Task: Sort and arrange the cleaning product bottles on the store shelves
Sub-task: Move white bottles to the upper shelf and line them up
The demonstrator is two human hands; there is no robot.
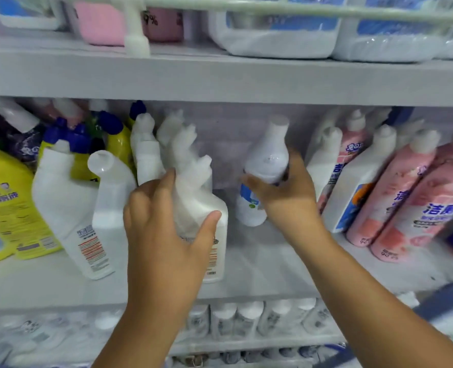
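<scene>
Likely risk: right hand (281, 197) gripping a round white bottle (266, 166) could topple leaning pink bottles (395, 189), while left hand (166, 221) clasps an angled-neck bottle (201, 197).

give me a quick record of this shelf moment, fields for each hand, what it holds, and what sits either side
left hand: grips a white angled-neck bottle standing on the middle shelf
right hand: fingers curled round a white round bottle with a blue label
gap: bare shelf between the two held bottles
left side: yellow bottles, more white angled-neck bottles
right side: pink bottles, leaning
upper shelf: large white jugs
</scene>
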